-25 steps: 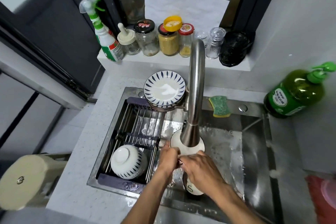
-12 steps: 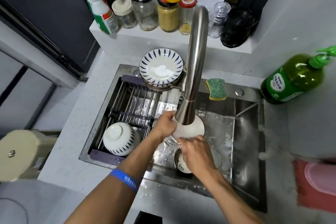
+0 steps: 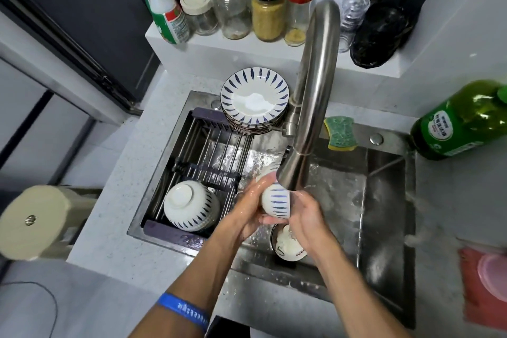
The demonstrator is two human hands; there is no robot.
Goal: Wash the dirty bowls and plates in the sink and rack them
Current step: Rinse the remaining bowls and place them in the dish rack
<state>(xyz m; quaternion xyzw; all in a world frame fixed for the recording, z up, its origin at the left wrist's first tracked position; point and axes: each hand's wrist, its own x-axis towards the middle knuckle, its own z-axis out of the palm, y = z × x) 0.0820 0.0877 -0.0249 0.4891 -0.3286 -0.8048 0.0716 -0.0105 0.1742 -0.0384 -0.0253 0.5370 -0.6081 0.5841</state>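
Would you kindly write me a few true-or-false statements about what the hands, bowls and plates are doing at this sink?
1. Both hands, left hand and right hand, hold the striped bowl under the faucet. True.
2. The bowl in the rack sits mouth up. False: it lies upside down, foot up.
3. The stacked plates sit at the far end of the rack. True.
4. The sponge is in the right hand. False: it lies on the sink rim.

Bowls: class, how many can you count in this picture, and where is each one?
3. One bowl is held in both hands under the tap; one upside-down bowl sits on the rack; one dirty bowl lies in the sink, partly hidden. Others may be hidden.
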